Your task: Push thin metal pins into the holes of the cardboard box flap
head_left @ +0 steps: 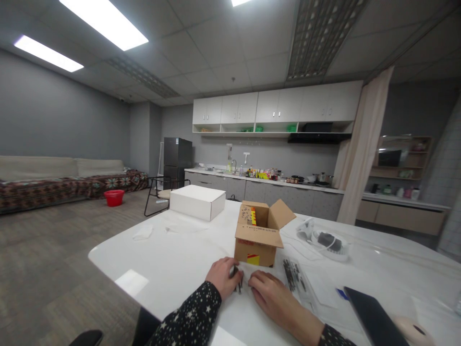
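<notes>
Open carton (260, 234) sits mid-desk (173, 259). Closed box (197, 202) behind it to the left. Both hands, left (224, 277) and right (275, 294), lie just before the carton, small dark pieces (238, 281) between them. Packet of dark pieces (295, 276) right of the hands. Headset (326, 240) right of the carton. Tablet (374, 319) at near right.

Head view, forward across table (173, 259)

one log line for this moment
left hand: holding small dark pieces | right hand: on table beside them | open cardboard box: just behind hands
</notes>
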The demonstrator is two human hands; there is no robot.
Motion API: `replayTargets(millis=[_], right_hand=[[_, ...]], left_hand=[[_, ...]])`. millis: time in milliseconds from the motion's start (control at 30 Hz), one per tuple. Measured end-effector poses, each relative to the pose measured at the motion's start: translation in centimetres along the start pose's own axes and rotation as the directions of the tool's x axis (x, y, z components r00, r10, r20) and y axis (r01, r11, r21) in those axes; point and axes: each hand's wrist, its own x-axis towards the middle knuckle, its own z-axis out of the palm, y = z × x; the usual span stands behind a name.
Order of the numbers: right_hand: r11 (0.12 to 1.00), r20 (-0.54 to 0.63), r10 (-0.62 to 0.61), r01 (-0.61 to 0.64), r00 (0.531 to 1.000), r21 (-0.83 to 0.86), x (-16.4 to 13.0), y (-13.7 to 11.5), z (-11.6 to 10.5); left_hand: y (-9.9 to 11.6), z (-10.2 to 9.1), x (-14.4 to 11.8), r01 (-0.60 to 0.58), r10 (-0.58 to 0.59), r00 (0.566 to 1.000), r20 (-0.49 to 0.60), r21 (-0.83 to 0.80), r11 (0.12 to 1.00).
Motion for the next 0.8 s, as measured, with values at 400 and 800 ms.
replayTargets(millis=[400,800], right_hand=[[0.994,0.038,0.021,-0.025,0.999,0.106,0.11,-0.21,-0.41],[0.979,0.089,0.057,-0.073,0.994,0.189,0.28,-0.35,-0.79]], left_hand=[[0.01,-0.22,-0.17,-0.019,0.018,0.999,0.027,0.03,0.999],[-0.2,-0.12,-0.04,-0.029,0.028,0.999,0.038,0.042,0.999]])
